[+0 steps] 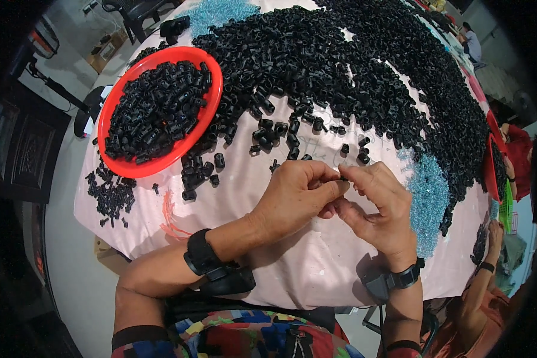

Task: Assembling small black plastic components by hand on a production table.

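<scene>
My left hand (295, 194) and my right hand (376, 206) meet above the pale cloth, fingertips pinched together on a small black plastic piece (342, 177) that is mostly hidden between them. A huge heap of small black tube-like parts (364, 71) spreads across the far half of the table. A red round tray (212, 113) at the left is filled with the same black parts. Loose black parts (268, 134) lie scattered just beyond my hands.
A pile of tiny blue springs (429, 197) lies right of my hands, another blue spring pile (218, 12) at the far edge. A small black heap (110, 194) sits at the table's left edge. Another person's arm (480, 280) works at the right beside a second red tray (489, 167).
</scene>
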The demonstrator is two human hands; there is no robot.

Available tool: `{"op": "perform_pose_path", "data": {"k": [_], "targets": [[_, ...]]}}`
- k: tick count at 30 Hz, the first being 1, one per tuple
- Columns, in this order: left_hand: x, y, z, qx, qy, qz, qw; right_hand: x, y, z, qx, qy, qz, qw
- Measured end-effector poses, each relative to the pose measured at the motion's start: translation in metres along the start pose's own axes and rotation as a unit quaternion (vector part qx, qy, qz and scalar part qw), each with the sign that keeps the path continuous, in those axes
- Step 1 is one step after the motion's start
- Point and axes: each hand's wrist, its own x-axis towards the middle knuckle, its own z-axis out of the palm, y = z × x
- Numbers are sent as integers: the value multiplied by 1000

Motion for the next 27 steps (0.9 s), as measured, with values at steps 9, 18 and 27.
{"op": "perform_pose_path", "data": {"k": [9, 18, 27], "targets": [[-2, 2, 3, -106, -17, -25, 994, -1, 2, 11, 56, 21, 39, 997], [-4, 8, 7, -151, -23, -39, 988, 0, 9, 6, 32, 34, 2, 999], [-10, 0, -1, -158, -82, -78, 981, -2, 7, 5, 39, 23, -1, 999]]}}
